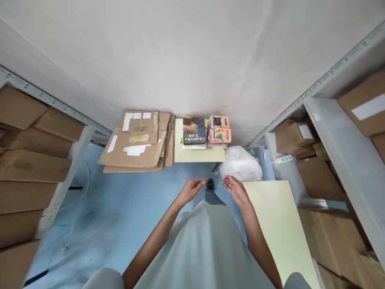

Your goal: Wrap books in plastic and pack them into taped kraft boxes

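Note:
My left hand (192, 190) hangs over the blue floor in front of my body, fingers stretched forward, with nothing visible in it. Level with it on the other side, my right hand (236, 189) has its fingers loosely extended and slightly curled, holding nothing. A small gap separates the two hands, and a shoe (210, 184) shows on the floor between them. Ahead of both stands a pale yellow table (198, 156). On it lie a stack topped by a dark-covered book (194, 131) and, beside that, a stack with two smaller pink-covered books (219, 135).
Flattened cardboard boxes (135, 150) are piled at the table's left. A white plastic bag (242, 163) sits right of it, by a second pale yellow tabletop (275, 224). Shelves with cartons (33, 165) line both sides; a power strip (284, 159) is on the right.

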Available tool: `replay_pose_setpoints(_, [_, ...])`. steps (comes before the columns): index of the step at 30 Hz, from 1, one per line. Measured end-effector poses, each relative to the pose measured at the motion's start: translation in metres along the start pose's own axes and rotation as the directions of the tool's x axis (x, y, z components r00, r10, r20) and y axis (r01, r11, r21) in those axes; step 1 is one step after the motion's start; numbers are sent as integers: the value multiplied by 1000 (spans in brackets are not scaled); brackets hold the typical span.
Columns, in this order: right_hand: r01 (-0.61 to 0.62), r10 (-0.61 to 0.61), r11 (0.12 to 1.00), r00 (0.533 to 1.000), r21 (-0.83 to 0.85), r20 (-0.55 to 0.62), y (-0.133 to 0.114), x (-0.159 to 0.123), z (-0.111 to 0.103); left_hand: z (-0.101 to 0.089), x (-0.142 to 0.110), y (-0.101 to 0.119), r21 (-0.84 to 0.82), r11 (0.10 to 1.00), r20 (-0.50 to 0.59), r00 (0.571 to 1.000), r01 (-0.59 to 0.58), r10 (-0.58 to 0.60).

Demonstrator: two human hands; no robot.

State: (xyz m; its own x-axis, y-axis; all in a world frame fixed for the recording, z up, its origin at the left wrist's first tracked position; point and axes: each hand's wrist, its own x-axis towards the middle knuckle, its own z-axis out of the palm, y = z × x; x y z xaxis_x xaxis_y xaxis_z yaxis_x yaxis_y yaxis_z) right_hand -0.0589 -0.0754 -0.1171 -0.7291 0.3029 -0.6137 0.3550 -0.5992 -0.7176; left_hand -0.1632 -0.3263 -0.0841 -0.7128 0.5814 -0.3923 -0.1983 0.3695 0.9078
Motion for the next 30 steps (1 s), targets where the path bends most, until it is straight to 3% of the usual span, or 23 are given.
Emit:
replay_pose_setpoints(7, [-27, 35, 999, 985, -47, 168, -60, 101, 43, -43, 85, 33, 6, 998, -169, 984, 61, -59])
replay_pose_setpoints(14, [-28, 56, 987, 982, -158, 178, -89, 177, 79, -79, 130, 36, -49, 992, -262, 957, 118, -127])
replay_pose_setpoints(18, [31, -22, 966, 999, -258, 41, -98, 212, 91, -102, 154, 30, -60, 987, -235, 958, 151, -161])
replay_pose_setpoints(22, [16, -86, 909, 985, -415, -150, -101, 235, 101, -124, 186, 30, -70, 989, -151, 979, 128, -137])
replay_pose_setpoints(27, [-232, -69, 713, 916, -662, -395, -106, 241, 111, -155, 219, 35, -94, 992, -47, 995, 83, -88])
replay_pose_setpoints(30, [-332, -55, 697, 859, -636, -509, -108, 238, 114, -178, 231, 33, -85, 994, -15, 997, 75, -77])
